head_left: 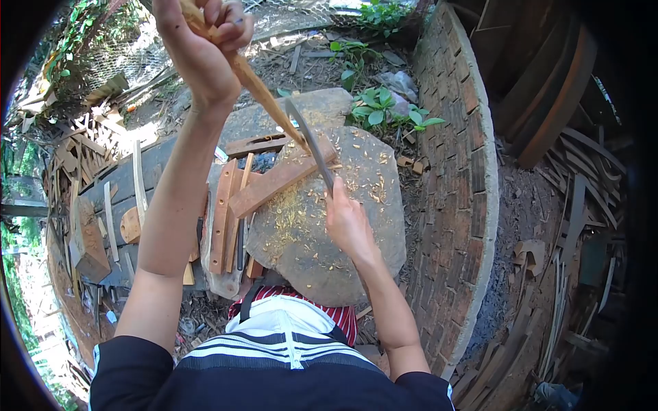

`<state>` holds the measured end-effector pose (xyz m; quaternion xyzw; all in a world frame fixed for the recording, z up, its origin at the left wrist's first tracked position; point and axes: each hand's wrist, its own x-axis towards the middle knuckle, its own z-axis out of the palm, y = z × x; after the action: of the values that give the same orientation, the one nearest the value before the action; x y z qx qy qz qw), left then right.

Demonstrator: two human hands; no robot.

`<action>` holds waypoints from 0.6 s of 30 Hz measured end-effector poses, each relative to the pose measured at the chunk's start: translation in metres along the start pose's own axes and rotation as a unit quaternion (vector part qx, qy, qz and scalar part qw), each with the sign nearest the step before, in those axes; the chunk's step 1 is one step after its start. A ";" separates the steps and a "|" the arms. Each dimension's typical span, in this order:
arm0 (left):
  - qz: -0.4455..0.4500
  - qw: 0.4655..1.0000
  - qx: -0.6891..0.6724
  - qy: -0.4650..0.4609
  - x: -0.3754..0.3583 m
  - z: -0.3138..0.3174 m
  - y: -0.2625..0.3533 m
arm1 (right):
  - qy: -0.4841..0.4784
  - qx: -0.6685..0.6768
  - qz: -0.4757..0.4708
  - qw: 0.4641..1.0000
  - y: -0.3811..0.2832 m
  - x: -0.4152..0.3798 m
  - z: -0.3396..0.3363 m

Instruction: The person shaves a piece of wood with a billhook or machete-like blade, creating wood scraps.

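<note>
High at the top of the view, my left hand (205, 41) is closed round a long wooden stick (255, 88). The stick slants down to the right, its lower end at a brown wooden block (282, 179) that lies across a broad tree stump (367, 240). My right hand (348, 220) grips a knife with a curved blade (312, 140); the handle is hidden in my fist. The blade points up and to the left, beside the stick's lower end. Pale wood shavings (291, 222) are scattered over the stump.
A curved brick wall (449, 185) runs along the right, with wood scraps (582, 185) beyond it. Left of the stump lie a wooden bar with holes (221, 219), a wooden block (89, 240) and several strips. Green plants (377, 106) grow behind the stump.
</note>
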<state>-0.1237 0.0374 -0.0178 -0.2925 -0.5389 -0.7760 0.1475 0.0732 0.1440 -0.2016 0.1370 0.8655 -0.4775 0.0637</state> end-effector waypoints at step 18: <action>0.012 0.999 -0.020 0.040 0.005 -0.008 -0.005 | 0.042 -0.025 -0.016 0.999 -0.008 0.007 0.003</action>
<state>-0.1326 0.0318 -0.0205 -0.2705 -0.5131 -0.7962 0.1723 0.0645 0.1390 -0.1986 0.1414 0.8810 -0.4509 0.0228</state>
